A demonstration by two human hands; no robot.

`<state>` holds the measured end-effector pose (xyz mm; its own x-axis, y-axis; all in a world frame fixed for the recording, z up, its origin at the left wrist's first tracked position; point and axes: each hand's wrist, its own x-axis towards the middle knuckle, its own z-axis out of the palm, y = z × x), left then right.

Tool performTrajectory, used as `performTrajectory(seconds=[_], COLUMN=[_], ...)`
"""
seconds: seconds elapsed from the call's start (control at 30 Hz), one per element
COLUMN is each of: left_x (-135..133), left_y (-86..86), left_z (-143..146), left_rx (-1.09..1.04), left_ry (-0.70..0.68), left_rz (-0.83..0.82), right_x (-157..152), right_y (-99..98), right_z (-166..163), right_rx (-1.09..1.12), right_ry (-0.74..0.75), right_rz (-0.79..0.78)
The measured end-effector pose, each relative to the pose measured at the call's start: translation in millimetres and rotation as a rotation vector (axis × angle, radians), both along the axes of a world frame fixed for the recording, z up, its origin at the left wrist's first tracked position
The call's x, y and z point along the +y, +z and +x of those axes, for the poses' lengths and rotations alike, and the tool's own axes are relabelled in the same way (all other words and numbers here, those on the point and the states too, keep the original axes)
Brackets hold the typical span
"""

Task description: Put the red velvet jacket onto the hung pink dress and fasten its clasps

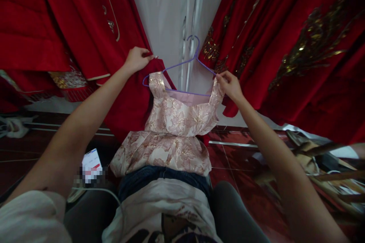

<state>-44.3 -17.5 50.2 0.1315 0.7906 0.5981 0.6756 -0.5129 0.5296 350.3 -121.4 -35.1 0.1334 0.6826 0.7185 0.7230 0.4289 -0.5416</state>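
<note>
A pink and cream brocade dress (185,115) with gold threads hangs by its wide straps on a purple hanger (182,62). Its skirt (165,152) lies gathered over my lap. With thumb and fingers, my right hand (230,85) pinches the dress's right strap at the hanger's end. My left hand (138,60) is raised above the left strap, its thumb and finger closed at the edge of a red garment (162,66) behind the hanger. A small shiny spot shows at those fingertips.
Red garments with gold and silver decoration hang at left (45,26) and right (285,53), against a pale wall (162,11) with metal poles. A lit phone (91,163) lies by my left thigh, a cable nearby. Wooden-framed clutter (327,171) stands right on red floor tiles.
</note>
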Motion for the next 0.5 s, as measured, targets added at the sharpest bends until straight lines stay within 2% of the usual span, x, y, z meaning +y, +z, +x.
performTrajectory(seconds=[0.07, 0.13, 0.23, 0.37, 0.43, 0.5], left_x=[-16, -24, -20, -22, -38, -60], left_y=[8.8, 7.4, 0.5, 8.2, 14.7, 13.9], left_z=[-1, -3, 3, 36, 57, 74], left_rx=[0.131, 0.177, 0.099, -0.053, -0.096, -0.120], left_ry=[0.090, 0.119, 0.030, -0.084, -0.100, -0.118], left_rz=[0.052, 0.072, 0.072, 0.094, 0.130, 0.177], right_x=[-10, -20, -30, -36, -39, -40], right_y=[6.5, 12.7, 19.7, 25.0, 26.5, 27.0], right_z=[-1, -5, -14, -24, -28, -29], right_rx=[-0.044, -0.095, -0.163, -0.193, -0.192, -0.176], right_ry=[-0.048, -0.083, -0.094, -0.092, -0.086, -0.065], right_rz=[0.004, 0.005, -0.001, 0.007, 0.005, -0.003])
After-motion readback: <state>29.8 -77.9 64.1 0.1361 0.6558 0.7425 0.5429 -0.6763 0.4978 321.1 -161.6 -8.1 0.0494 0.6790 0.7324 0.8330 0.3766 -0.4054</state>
